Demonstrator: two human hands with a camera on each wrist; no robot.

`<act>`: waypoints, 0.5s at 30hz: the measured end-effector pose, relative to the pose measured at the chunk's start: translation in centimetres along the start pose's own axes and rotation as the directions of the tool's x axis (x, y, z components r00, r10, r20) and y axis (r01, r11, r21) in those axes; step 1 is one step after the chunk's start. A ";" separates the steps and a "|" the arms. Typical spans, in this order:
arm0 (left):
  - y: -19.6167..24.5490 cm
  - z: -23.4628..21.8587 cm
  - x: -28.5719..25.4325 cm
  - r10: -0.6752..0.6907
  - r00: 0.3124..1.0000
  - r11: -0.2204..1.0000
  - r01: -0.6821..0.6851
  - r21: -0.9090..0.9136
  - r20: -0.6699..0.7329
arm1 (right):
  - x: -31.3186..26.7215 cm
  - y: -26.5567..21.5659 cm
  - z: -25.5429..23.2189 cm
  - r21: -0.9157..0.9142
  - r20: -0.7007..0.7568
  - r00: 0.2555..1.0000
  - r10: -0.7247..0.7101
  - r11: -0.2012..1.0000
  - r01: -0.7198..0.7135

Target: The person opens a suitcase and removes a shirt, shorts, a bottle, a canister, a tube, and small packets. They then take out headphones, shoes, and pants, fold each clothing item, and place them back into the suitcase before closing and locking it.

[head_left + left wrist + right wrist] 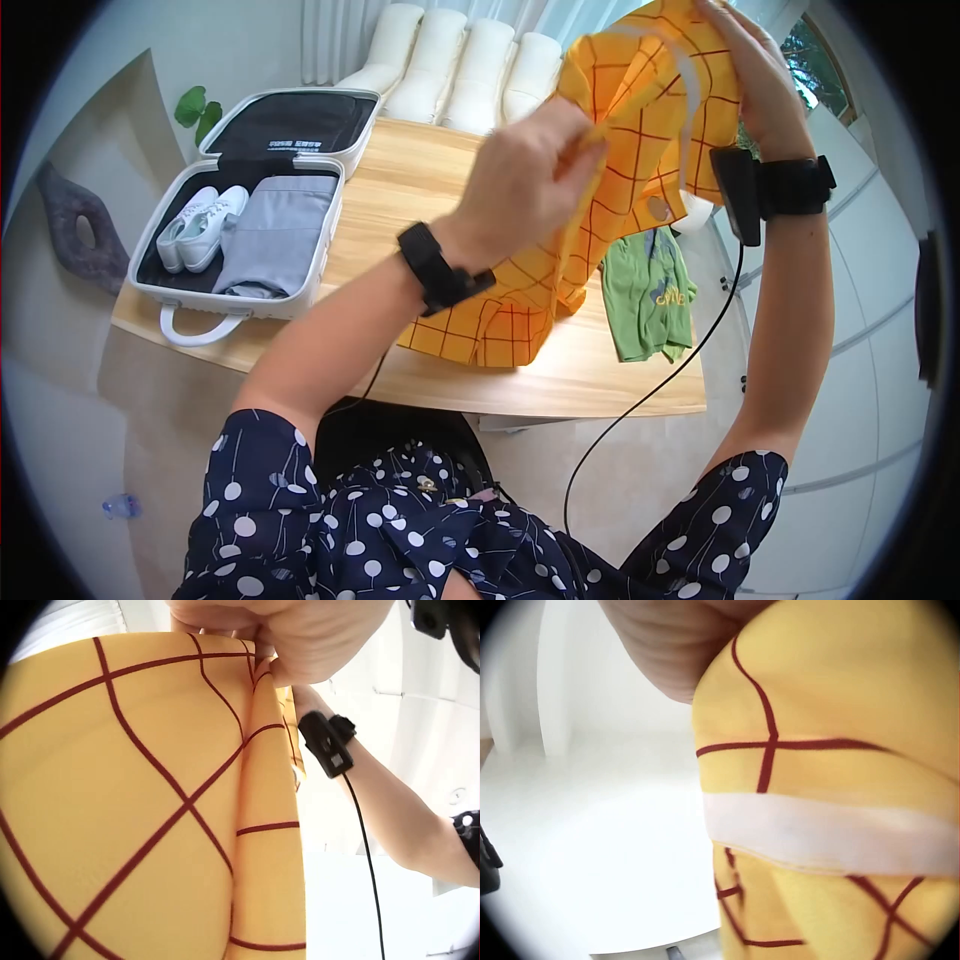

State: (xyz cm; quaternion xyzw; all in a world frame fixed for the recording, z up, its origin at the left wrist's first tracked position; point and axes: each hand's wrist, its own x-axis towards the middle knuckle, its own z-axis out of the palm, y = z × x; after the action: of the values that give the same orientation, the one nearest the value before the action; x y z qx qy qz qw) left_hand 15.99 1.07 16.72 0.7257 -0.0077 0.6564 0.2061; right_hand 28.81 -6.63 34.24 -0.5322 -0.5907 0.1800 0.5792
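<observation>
A yellow garment with a dark red grid (640,130) is held up over the right half of the table. My left hand (525,180) pinches its fabric near the middle, and the left wrist view shows that hand (300,630) at the cloth's upper edge (150,750). My right hand (765,90) grips the garment high on its right side; its fingertips are hidden. In the right wrist view a white band (825,832) crosses the fabric below the right hand (682,645). The garment's lower part hangs to the tabletop.
An open white suitcase (335,240) on the table's left holds white shoes (205,235) and folded grey clothing (278,230). A green garment (645,300) lies on the wooden table (400,180) at right. White rolled cushions (435,70) stand behind. A black cable (640,400) hangs from my right wrist.
</observation>
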 end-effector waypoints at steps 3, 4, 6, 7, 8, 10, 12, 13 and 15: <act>0.7 -3.2 3.8 -0.182 0.983 0.980 0.181 -0.076 -0.005 | -0.4 -0.1 -0.8 -0.403 -0.226 0.888 -0.401 0.869 0.289; 1.0 -4.1 5.0 -0.208 0.978 0.972 0.210 -0.103 0.028 | 0.4 0.0 -2.2 -0.398 -0.225 0.890 -0.396 0.871 0.287; 1.9 -5.1 6.6 -0.152 0.988 0.988 0.152 -0.017 0.017 | 3.1 -0.1 -4.5 -0.187 -0.266 0.867 -0.421 0.905 0.382; 2.4 -5.3 7.0 -0.245 0.961 0.955 0.262 -0.139 0.126 | 3.0 -0.4 -3.8 -0.177 -0.265 0.872 -0.412 0.910 0.376; 2.3 -5.1 6.8 -0.264 0.948 0.943 0.293 -0.159 0.181 | 2.5 -0.8 -2.6 -0.256 -0.266 0.817 -0.512 0.854 0.452; 2.2 -4.7 6.5 -0.298 0.910 0.914 0.359 -0.188 0.288 | 2.1 -1.5 -1.3 -0.325 -0.258 0.759 -0.598 0.793 0.514; 0.6 -3.5 4.5 0.039 0.995 0.981 -0.022 -0.193 0.088 | 2.4 -2.4 -0.7 -0.251 -0.160 0.771 -0.616 0.781 0.572; 0.1 -3.7 3.8 0.041 0.989 0.996 -0.029 -0.090 0.141 | 2.7 -3.1 -0.5 -0.260 -0.152 0.772 -0.617 0.779 0.571; -0.5 -3.5 1.6 -0.015 0.984 0.993 0.035 -0.109 0.180 | 3.5 -4.5 -0.8 -0.507 -0.129 0.830 -0.543 0.755 0.416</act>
State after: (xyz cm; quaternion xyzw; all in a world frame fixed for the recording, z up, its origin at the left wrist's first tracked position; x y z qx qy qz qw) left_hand 13.03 3.05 18.27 0.7691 -0.0539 0.5845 0.2528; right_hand 28.48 -5.64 39.89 -0.5014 -0.6494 -0.1943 0.5377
